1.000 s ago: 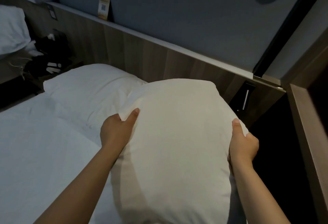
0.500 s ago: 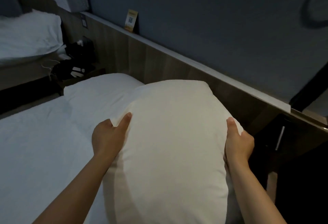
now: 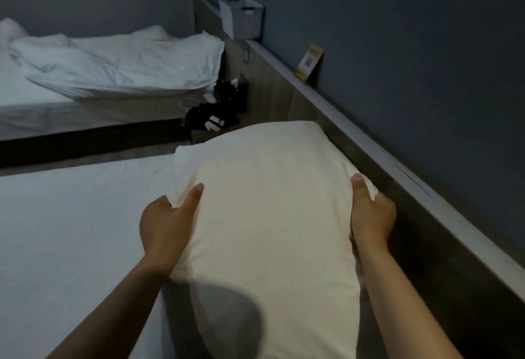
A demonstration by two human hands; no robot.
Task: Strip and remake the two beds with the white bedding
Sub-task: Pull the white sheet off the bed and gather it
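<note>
Head view, pillow: the white pillow point(image 3: 272, 202) is over the head end of the near bed point(image 3: 71, 230), with its right side next to the wooden headboard point(image 3: 284, 97).
Left hand point(image 3: 164, 225): grasps the pillow's left edge, thumb on top.
Right hand point(image 3: 369, 216): grasps the right edge, thumb on top.
Far bed point(image 3: 42, 114): carries rumpled white bedding point(image 3: 119, 66).
Between the beds: a black bag point(image 3: 210, 120).
Headboard ledge: a white basket point(image 3: 244, 20) and a small card point(image 3: 308, 64).

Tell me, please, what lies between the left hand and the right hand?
The white pillow fills that stretch in the head view; the left hand and right hand grip its sides.
</note>
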